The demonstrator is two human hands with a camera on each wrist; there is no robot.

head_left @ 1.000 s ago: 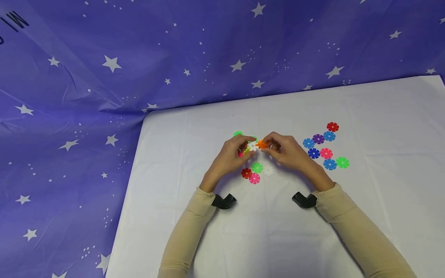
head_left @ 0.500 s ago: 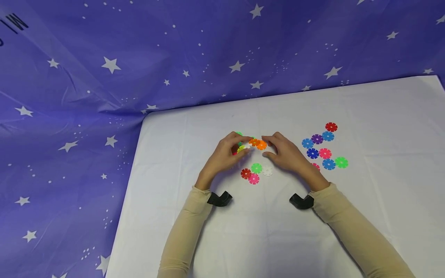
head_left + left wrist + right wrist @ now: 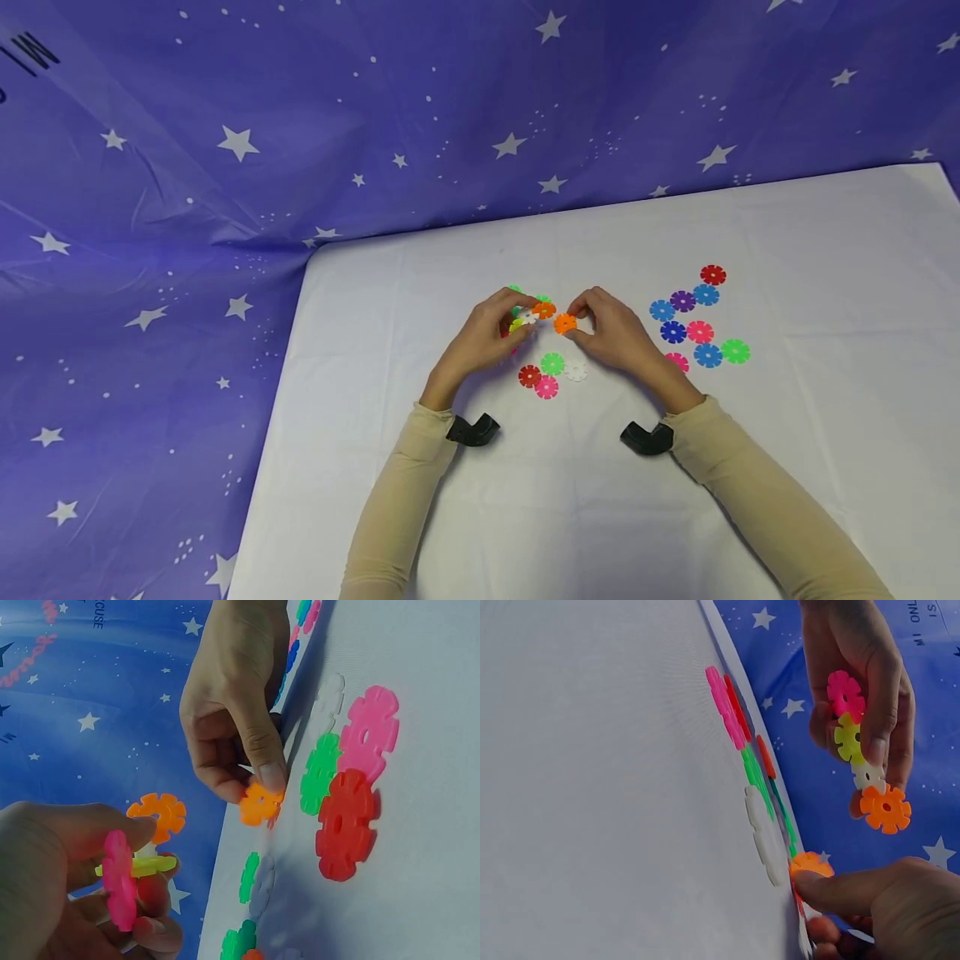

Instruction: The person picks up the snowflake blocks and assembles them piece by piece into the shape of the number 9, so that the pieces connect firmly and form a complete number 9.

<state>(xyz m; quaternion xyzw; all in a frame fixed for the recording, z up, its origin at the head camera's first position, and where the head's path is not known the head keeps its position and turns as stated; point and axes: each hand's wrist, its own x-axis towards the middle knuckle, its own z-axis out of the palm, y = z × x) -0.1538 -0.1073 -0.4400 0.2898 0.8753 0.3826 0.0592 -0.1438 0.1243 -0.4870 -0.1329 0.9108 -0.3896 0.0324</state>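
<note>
Left grip (image 3: 483, 333) holds a four-disc chain (image 3: 847, 739) between thumb and fingers, while the right grip (image 3: 617, 333) pinches a loose orange disc (image 3: 566, 324) narrowly by its edge. That disc sits at about four o'clock from the chain's orange end disc (image 3: 543, 310), near it but not touching, and both appear raised off the desk (image 3: 570, 500).

Joining the two looks like the step in hand. To do it well, turn the loose disc crosswise to the end one, line up a notch on each, then push straight along the slots without rocking. Bracing the chain close to the joint, at the white disc (image 3: 868, 777), should spare the other joints any twisting. Fingertips are best clear of the notch that must mate.

Each disc is flat and round, deeply notched along the rim, with a small central hole. From the far end the chain runs pink, yellow, white, orange. On the desk, a green disc (image 3: 552, 364) lies at seven o'clock from the loose one.
</note>
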